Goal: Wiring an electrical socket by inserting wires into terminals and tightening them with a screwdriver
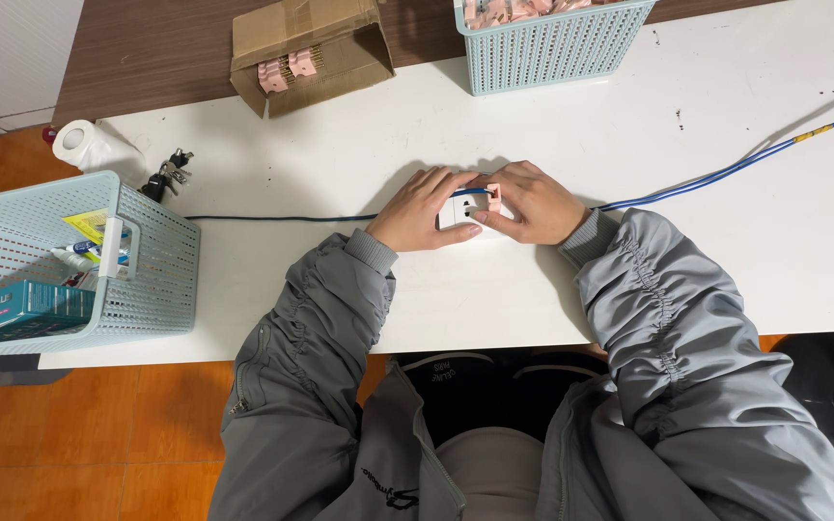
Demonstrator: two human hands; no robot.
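Observation:
Both my hands meet at the middle of the white table (707, 241). My left hand (422, 210) grips a small white socket block (462, 209) from the left, thumb on its front face. My right hand (533, 203) closes on the same block from the right, and its fingers press a small pink part (493, 198) against the block's top right corner. A blue cable (726, 172) runs from the hands to the right edge, and a dark cable (272, 218) leads off to the left.
A pale blue basket (161, 280) holding a box and tubes hangs over the table's left edge. A second pale blue basket (547, 48) with pink parts and an open cardboard box (311, 53) stand at the back. A tape roll (84, 145) and a black plug (166, 176) lie far left.

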